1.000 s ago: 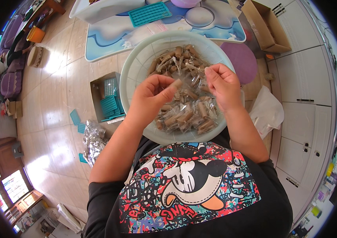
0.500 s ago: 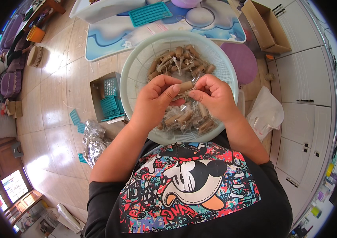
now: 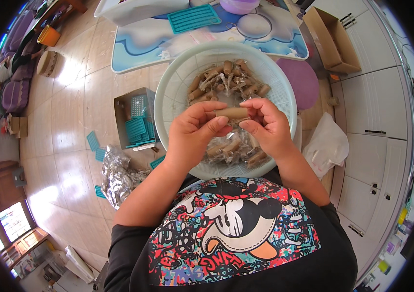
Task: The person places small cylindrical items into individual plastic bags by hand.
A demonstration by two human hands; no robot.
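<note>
In the head view, a brown roll (image 3: 232, 113) is pinched at its left end by the left hand (image 3: 193, 127) and at its right end by the right hand (image 3: 270, 127), just above the middle of the frame. Below it, a pale round basket (image 3: 174, 100) is seen, with wrapped brown rolls (image 3: 253, 89) piled inside. At middle left, green trays (image 3: 138, 130) are held in a box (image 3: 120, 113).

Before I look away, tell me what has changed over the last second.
The right hand came left and down, taking hold of the right end of the brown roll; the left hand still grips the other. The roll now lies nearly level. The pale green basin and cardboard box stayed put.
</note>
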